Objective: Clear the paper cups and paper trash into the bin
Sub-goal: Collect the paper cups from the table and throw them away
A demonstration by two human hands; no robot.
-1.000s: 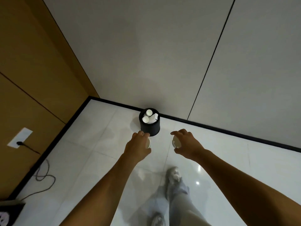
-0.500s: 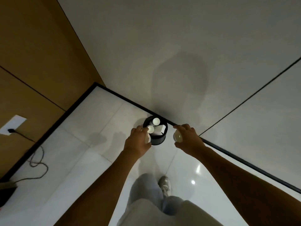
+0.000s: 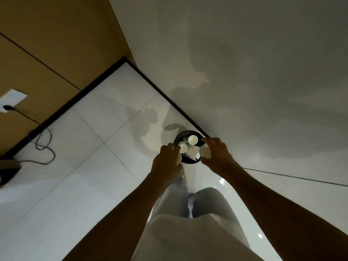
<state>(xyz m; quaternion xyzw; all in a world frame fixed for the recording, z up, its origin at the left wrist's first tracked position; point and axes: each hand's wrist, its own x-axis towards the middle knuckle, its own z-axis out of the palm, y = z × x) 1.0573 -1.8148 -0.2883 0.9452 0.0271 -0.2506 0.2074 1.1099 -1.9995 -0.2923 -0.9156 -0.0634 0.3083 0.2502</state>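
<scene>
A small black round bin (image 3: 181, 136) stands on the floor against the wall, seen from above. Inside it lie a white paper cup (image 3: 192, 139) and white paper trash (image 3: 192, 153). My left hand (image 3: 166, 160) hovers over the bin's left rim and grips a white paper cup (image 3: 183, 147). My right hand (image 3: 216, 153) is over the right rim, fingers curled round another white paper cup (image 3: 205, 152). Both held cups sit just above the bin's opening.
The grey wall (image 3: 254, 72) rises right behind the bin, with a black skirting (image 3: 165, 97) along its foot. A wooden panel wall (image 3: 47, 44) carries a socket (image 3: 11, 99) with a dark cable (image 3: 43, 142) looping over the white tiled floor. My legs (image 3: 188, 213) are below.
I have stepped closer and leaned over the bin. Both hands, each with a cup, have come from beside the bin to directly above its opening.
</scene>
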